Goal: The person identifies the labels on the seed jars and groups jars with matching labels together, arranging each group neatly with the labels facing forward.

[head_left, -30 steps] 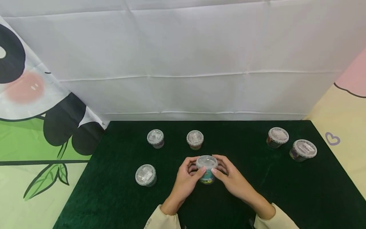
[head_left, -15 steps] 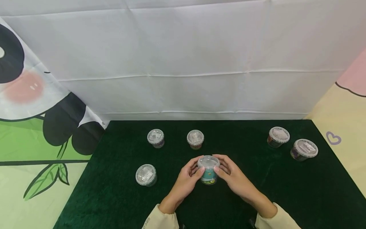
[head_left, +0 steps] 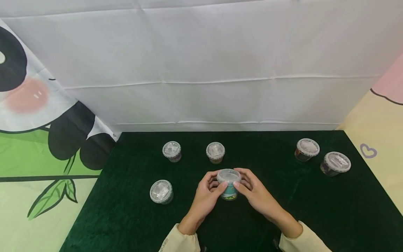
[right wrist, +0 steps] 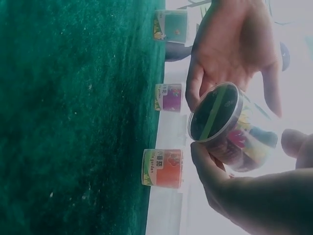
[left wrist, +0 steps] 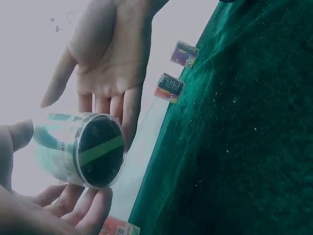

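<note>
Both hands hold a small clear plastic tub (head_left: 229,191) with a lid and a teal label, roughly upright in the head view. My left hand (head_left: 204,197) grips its left side, thumb on the front and fingers curled behind. My right hand (head_left: 261,199) grips the right side in the same way. In the left wrist view the tub's round base (left wrist: 101,151) shows, dark with a green strip across it, off the cloth. The right wrist view shows a colourful printed side of the tub (right wrist: 239,139) between the two hands. Parts of the fingers are hidden behind it.
Similar lidded tubs stand about on the dark green cloth (head_left: 126,224): one at left (head_left: 161,192), one at back left (head_left: 171,151), one at back middle (head_left: 215,152). A pair, a nearer tub (head_left: 335,163) and a farther tub (head_left: 306,149), stands at right. A white sheet (head_left: 201,70) hangs behind.
Both hands keep their grip on the tub, which has shifted a few pixels and risen slightly since half a second ago. The other tubs stand where they were.
</note>
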{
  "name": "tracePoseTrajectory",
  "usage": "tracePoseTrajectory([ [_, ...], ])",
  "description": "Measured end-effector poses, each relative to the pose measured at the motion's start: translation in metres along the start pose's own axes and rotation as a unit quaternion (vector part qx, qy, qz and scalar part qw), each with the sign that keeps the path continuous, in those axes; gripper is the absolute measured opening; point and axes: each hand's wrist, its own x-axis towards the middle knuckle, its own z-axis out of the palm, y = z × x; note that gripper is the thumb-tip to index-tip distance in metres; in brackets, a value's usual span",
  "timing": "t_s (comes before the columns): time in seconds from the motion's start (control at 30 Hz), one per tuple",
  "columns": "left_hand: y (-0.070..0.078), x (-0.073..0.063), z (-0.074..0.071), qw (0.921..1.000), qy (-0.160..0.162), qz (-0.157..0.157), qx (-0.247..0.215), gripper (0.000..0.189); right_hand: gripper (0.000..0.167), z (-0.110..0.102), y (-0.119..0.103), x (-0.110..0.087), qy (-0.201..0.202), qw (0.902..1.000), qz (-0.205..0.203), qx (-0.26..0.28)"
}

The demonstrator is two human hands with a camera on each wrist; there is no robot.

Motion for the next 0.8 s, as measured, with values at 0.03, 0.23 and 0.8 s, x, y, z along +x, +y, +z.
tracePoseTrajectory([
  [0.03,0.0004,-0.0001,0.0002,1.0000,-0.001,-0.002,0.002,0.048,0.052,0.0001,-0.0003,0.0001,0.001,1.0000,-0.001,-0.001],
  [0.23,0.0026,-0.0014,-0.0038,0.9995,-0.026,-0.012,0.015,0.054,0.053,-0.0017,-0.0011,-0.0005,-0.005,1.0000,0.001,-0.002],
  [0.8,0.0035,-0.0008,-0.0010,0.9991,-0.006,-0.012,0.040,0.050,0.055,-0.0043,0.0035,0.0008,-0.019,0.9997,-0.003,-0.014],
])
